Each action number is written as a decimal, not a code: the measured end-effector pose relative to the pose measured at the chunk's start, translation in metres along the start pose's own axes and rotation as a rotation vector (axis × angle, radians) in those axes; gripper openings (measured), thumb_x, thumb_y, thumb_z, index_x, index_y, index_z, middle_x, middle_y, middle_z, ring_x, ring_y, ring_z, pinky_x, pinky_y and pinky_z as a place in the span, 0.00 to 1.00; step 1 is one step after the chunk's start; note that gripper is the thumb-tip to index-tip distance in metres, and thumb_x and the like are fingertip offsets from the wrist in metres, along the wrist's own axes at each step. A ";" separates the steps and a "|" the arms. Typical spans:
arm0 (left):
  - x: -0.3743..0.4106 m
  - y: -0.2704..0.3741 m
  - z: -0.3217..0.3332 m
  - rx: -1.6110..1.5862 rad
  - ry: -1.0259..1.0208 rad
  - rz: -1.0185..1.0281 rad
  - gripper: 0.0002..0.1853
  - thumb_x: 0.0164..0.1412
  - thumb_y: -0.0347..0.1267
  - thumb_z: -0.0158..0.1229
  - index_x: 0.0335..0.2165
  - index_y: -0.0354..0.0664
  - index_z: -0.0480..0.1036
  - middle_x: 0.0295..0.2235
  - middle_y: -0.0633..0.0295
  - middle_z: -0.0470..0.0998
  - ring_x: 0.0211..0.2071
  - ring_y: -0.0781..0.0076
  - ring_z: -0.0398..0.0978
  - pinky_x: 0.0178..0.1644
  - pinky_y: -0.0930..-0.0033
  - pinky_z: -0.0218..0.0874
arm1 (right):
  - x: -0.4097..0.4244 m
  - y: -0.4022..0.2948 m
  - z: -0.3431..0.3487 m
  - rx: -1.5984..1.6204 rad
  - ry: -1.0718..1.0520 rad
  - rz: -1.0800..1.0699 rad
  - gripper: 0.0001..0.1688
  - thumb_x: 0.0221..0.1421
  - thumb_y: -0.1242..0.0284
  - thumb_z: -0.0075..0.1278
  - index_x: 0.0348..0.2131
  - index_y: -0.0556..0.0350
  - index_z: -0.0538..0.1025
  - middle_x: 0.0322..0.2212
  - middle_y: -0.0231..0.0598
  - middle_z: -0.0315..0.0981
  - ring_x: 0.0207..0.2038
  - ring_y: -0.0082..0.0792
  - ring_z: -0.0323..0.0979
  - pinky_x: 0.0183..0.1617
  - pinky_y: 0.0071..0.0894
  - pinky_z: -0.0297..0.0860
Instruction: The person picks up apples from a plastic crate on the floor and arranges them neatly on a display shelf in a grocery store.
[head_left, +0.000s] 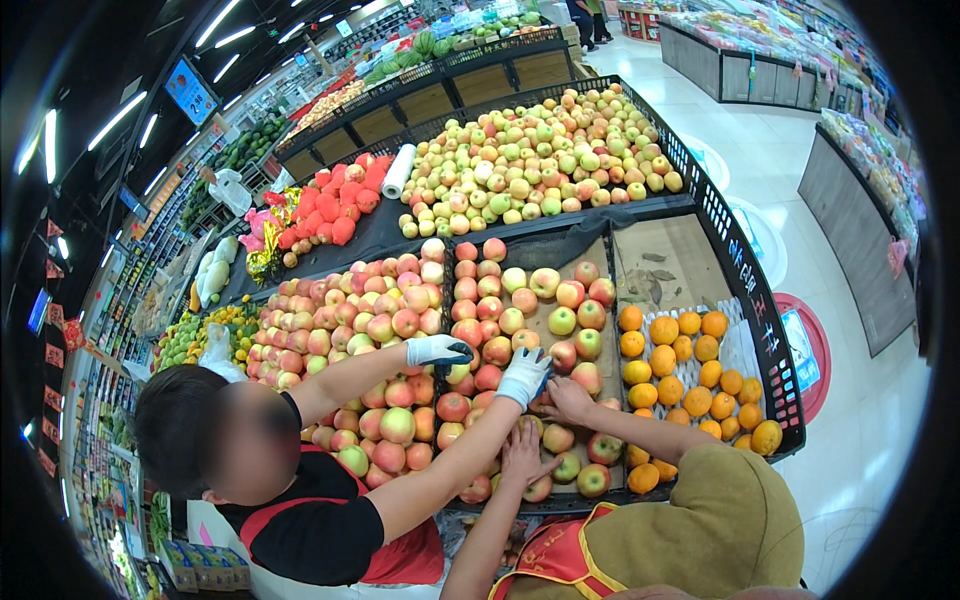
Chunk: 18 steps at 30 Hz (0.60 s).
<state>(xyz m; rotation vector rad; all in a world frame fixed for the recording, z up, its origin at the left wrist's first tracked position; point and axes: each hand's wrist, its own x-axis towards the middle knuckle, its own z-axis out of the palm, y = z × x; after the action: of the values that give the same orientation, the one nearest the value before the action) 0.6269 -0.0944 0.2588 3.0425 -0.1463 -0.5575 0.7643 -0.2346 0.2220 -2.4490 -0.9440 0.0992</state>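
Observation:
My left hand (529, 455) lies with spread fingers on the apples (558, 438) in the middle black bin, near its front edge. Just above and to its right, my right hand (570, 401) reaches in from the right, its fingertips low among the apples. Whether it grips one is hidden. Directly beside my fingers is a co-worker's hand in a white and blue glove (525, 377). The co-worker's other gloved hand (440, 350) is over the divider between two apple bins. Cardboard (585, 262) shows under the loosely spread apples on this bin's right side.
A co-worker (300, 525) in a black shirt and red apron leans in from the left. Oranges (697, 401) lie in the right bin beside a black crate wall (750, 300). Behind are piled yellow-green apples (525, 157), a plastic bag roll (399, 171) and red-netted fruit (328, 206).

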 end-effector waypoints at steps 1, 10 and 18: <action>0.000 -0.003 0.006 -0.067 0.049 0.016 0.61 0.46 0.69 0.49 0.62 0.34 0.41 0.64 0.49 0.42 0.65 0.45 0.37 0.65 0.42 0.32 | 0.001 -0.003 -0.001 -0.007 0.008 -0.008 0.28 0.46 0.56 0.57 0.34 0.63 0.67 0.34 0.52 0.68 0.36 0.50 0.70 0.42 0.43 0.68; 0.002 -0.001 0.003 -0.012 0.013 0.013 0.61 0.46 0.68 0.48 0.62 0.33 0.41 0.65 0.51 0.41 0.65 0.47 0.38 0.66 0.43 0.31 | 0.001 -0.008 -0.005 0.054 -0.013 0.035 0.34 0.45 0.58 0.57 0.46 0.60 0.66 0.37 0.49 0.69 0.40 0.46 0.69 0.45 0.42 0.67; -0.002 -0.010 0.013 -0.011 0.096 -0.004 0.60 0.46 0.69 0.48 0.62 0.33 0.44 0.64 0.49 0.44 0.65 0.46 0.40 0.64 0.41 0.35 | 0.006 -0.018 -0.007 0.039 0.043 -0.054 0.35 0.41 0.60 0.60 0.46 0.57 0.66 0.35 0.50 0.67 0.38 0.50 0.69 0.41 0.45 0.68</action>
<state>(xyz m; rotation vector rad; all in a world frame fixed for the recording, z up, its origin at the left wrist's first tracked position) 0.6212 -0.0848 0.2464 3.0517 -0.1326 -0.4102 0.7595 -0.2226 0.2372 -2.3783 -0.9796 0.0457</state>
